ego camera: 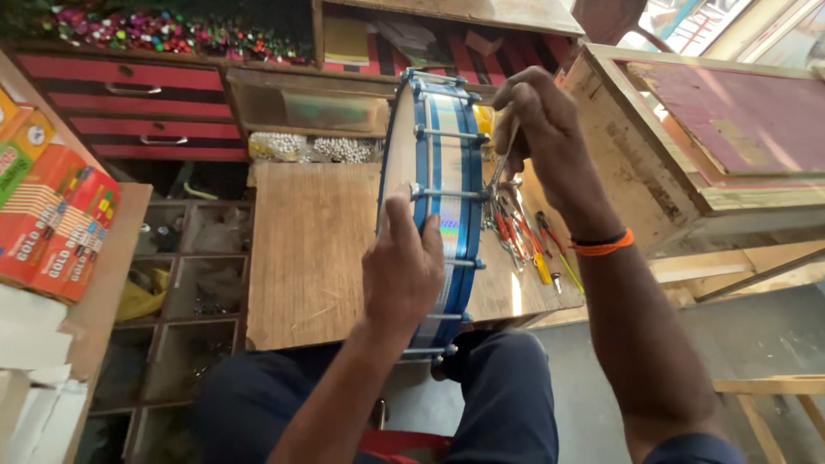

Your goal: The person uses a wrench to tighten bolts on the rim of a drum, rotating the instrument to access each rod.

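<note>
A round drum (pixel 443 146) with blue rims, a shiny silver shell and metal tension rods stands on its edge on a wooden board (pixel 309 249) in front of my lap. My left hand (pixel 401 262) grips the drum's near rim from above and steadies it. My right hand (pixel 537 129) is closed on a thin metal tool (pixel 504 159) whose tip points down at a tension rod on the drum's right side. An orange and black band sits on that wrist.
Pliers and screwdrivers with red and yellow handles (pixel 520 236) lie on the board right of the drum. Red drawers (pixel 142 107), a bag of white beads (pixel 314 148), orange cartons (pixel 51 215), a compartment tray (pixel 185 292) and a wooden crate (pixel 687 129) surround me.
</note>
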